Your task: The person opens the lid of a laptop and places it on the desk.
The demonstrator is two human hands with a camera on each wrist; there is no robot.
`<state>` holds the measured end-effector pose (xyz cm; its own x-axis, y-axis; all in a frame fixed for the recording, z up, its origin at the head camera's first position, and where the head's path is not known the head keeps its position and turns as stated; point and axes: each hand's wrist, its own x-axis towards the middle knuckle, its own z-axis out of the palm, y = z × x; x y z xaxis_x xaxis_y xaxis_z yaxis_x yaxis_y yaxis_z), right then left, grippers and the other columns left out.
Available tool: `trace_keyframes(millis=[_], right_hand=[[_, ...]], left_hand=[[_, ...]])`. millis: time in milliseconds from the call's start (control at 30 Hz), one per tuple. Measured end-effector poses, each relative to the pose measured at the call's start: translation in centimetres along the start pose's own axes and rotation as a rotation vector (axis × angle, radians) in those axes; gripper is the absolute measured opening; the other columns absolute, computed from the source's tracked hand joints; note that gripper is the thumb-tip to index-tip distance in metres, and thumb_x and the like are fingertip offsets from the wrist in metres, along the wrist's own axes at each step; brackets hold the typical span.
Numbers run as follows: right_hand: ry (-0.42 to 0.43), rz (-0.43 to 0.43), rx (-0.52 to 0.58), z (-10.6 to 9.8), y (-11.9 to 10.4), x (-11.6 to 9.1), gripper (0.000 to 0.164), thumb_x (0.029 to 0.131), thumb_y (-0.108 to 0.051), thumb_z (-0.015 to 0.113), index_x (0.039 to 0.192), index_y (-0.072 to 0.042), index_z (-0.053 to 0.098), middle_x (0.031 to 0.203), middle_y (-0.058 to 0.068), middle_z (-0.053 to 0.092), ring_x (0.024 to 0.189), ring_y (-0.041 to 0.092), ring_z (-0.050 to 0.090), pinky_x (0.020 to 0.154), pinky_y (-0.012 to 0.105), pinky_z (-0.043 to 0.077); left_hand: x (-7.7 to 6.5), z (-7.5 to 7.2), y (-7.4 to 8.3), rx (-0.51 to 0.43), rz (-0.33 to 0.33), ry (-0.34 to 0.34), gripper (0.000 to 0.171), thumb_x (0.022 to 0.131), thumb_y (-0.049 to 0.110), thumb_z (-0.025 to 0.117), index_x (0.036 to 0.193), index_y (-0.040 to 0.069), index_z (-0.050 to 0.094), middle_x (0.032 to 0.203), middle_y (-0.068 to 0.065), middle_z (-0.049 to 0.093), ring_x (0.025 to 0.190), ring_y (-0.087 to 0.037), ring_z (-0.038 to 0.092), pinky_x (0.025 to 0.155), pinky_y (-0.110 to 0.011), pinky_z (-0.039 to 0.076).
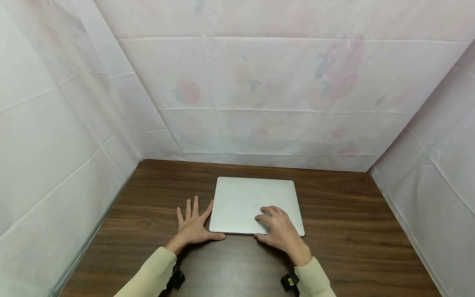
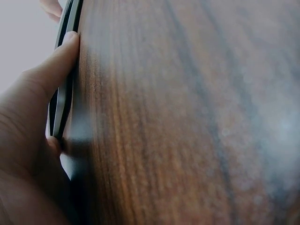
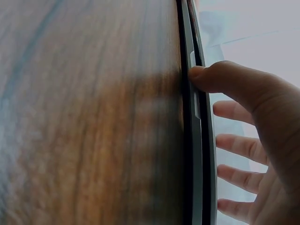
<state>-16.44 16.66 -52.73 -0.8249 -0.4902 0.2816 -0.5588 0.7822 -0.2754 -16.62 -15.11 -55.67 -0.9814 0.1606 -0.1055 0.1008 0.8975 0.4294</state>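
Note:
A closed silver laptop point(image 1: 237, 202) lies flat on the wooden table point(image 1: 156, 185). At its front left corner my left hand point(image 1: 193, 229) rests with fingers spread, the thumb along the front edge and the index finger by the left side. The left wrist view shows that thumb against the laptop's edge point(image 2: 62, 108). My right hand point(image 1: 278, 233) is at the front edge, fingers loosely bent over the lid. Its thumb touches the notch in the middle of the front edge, as the right wrist view shows beside the spread fingers point(image 3: 241, 145).
White cloth walls with faded fruit prints point(image 1: 259, 95) stand behind the table and on both sides. The laptop sits toward the table's back edge. Black wrist cameras point(image 1: 289, 281) are strapped below both sleeves.

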Motion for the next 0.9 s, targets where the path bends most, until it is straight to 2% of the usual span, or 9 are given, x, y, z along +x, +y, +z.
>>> trace_keyframes(millis=[333,500,733,900], right_hand=[[-0.001,-0.023,-0.015,-0.17,0.07,0.15,0.043,0.075,-0.044,0.090,0.110,-0.023,0.079,0.128,0.007,0.068,0.123,0.032,0.062,0.101,0.056,0.051],[0.005,-0.044,-0.022,-0.34,0.13,0.26,0.042,0.075,-0.043,0.091,0.109,-0.023,0.079,0.125,0.006,0.069,0.121,0.029,0.062,0.099,0.054,0.053],[-0.003,-0.050,-0.023,-0.42,0.11,0.36,0.042,0.075,-0.043,0.090,0.110,-0.023,0.079,0.125,0.005,0.069,0.121,0.028,0.062,0.097,0.054,0.053],[-0.013,-0.044,-0.027,-0.36,0.09,0.39,0.042,0.076,-0.043,0.090,0.110,-0.022,0.079,0.125,0.006,0.069,0.121,0.028,0.062,0.097,0.054,0.053]], left_hand=[[-0.23,-0.71,0.38,-0.008,-0.005,-0.021,0.134,0.060,0.090,0.072,0.166,0.027,0.020,0.170,-0.029,-0.007,0.155,-0.054,-0.012,0.114,-0.074,-0.019],[-0.13,-0.39,0.30,0.001,-0.014,-0.028,0.135,0.060,0.091,0.071,0.167,0.029,0.016,0.171,-0.025,-0.012,0.155,-0.051,-0.016,0.113,-0.072,-0.022],[0.04,-0.10,-0.01,-0.002,-0.006,-0.007,0.134,0.060,0.090,0.072,0.166,0.029,0.018,0.171,-0.026,-0.010,0.155,-0.052,-0.015,0.113,-0.073,-0.023],[0.01,0.02,-0.15,0.009,-0.007,-0.008,0.135,0.059,0.095,0.067,0.167,0.030,0.017,0.171,-0.025,-0.011,0.156,-0.051,-0.015,0.113,-0.072,-0.023]])
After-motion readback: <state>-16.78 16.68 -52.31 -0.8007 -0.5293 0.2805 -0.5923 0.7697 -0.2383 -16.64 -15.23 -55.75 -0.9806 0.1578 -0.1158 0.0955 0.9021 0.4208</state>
